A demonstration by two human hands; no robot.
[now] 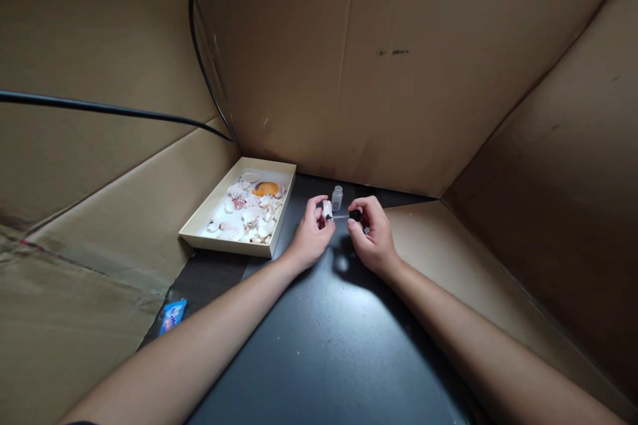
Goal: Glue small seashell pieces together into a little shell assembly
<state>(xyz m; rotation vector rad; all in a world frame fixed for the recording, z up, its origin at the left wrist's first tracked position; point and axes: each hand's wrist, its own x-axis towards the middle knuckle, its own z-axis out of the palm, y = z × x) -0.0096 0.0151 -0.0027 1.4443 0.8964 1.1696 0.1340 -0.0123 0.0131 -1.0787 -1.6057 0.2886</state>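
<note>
My left hand [312,237] pinches a small ribbed, pale seashell [327,208] between thumb and fingers. In my right hand [373,234] a black-capped dropper [354,215] is gripped by its cap. Its thin clear stem points left, with the tip at the shell's lower edge; whether it touches cannot be made out. A small clear glass bottle [337,198] stands uncapped just behind and between both hands. To the left of my left hand sits a shallow cream box [226,249] holding several pale shells and an orange one [266,189].
Cardboard walls [399,80] enclose the dark table [309,358] at the back and sides. A black cable [100,107] crosses the upper left. Beside my left forearm lies a blue packet [173,316]. A cardboard flap [448,259] covers the right side.
</note>
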